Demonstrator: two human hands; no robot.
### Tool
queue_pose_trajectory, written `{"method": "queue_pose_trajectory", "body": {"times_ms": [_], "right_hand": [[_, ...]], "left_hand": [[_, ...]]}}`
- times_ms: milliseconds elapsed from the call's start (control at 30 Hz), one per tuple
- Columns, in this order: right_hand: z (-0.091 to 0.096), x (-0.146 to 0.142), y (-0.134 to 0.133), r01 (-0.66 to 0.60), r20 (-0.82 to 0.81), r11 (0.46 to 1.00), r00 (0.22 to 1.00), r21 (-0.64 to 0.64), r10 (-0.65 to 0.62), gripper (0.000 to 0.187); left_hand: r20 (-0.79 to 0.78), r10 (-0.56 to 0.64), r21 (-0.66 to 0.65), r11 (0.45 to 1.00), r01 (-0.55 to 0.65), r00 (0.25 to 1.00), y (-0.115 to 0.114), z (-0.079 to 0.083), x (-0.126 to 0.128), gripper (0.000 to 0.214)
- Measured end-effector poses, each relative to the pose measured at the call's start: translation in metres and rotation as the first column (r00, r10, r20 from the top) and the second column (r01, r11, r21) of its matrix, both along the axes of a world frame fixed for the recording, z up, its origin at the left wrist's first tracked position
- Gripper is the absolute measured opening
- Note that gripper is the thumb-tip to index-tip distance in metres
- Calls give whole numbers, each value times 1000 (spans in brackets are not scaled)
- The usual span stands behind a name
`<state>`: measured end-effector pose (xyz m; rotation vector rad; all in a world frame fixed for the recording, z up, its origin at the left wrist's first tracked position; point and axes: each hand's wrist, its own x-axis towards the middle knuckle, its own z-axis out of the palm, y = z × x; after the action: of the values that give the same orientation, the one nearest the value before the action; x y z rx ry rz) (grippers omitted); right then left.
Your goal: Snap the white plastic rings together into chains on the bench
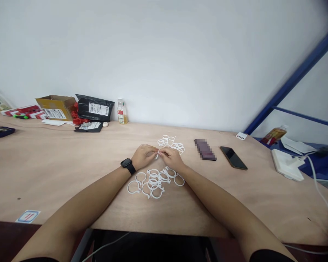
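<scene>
My left hand (144,155), with a black watch on its wrist, and my right hand (172,158) meet at the middle of the wooden table (57,171). Both have their fingers pinched together on a small white plastic ring (159,154) held between them. A pile of several white rings (153,181) lies just in front of my wrists. A second, smaller cluster of white rings (171,143) lies just beyond my fingers.
A black phone (233,157) and a dark blurred-out object (205,149) lie to the right of my hands. At the back left stand a cardboard box (56,106), black bags (95,109) and a small bottle (121,112). A white power strip (286,164) sits at far right.
</scene>
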<state>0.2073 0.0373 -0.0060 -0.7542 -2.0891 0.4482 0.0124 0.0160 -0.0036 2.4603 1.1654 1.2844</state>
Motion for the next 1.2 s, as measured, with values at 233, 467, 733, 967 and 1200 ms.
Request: {"method": "queue_pose_trajectory", "body": {"times_ms": [233, 467, 733, 967, 1200], "right_hand": [[-2, 0, 2, 58, -33, 997, 998, 50, -57, 16], [-5, 16, 24, 278, -76, 957, 959, 78, -272, 16], [-7, 15, 26, 230, 7, 971, 973, 63, -231, 17], [-6, 13, 21, 170, 34, 982, 984, 85, -174, 18], [-9, 15, 24, 137, 24, 988, 990, 68, -139, 17]], "left_hand": [[75, 38, 16, 999, -40, 996, 0, -3, 5, 15], [16, -138, -47, 989, 139, 990, -12, 8, 13, 15], [-299, -401, -194, 914, 357, 866, -21, 4, 32, 30], [-334, -352, -203, 933, 297, 875, -18, 8, 19, 19], [-229, -283, -184, 952, 244, 931, -6, 2, 5, 15]]}}
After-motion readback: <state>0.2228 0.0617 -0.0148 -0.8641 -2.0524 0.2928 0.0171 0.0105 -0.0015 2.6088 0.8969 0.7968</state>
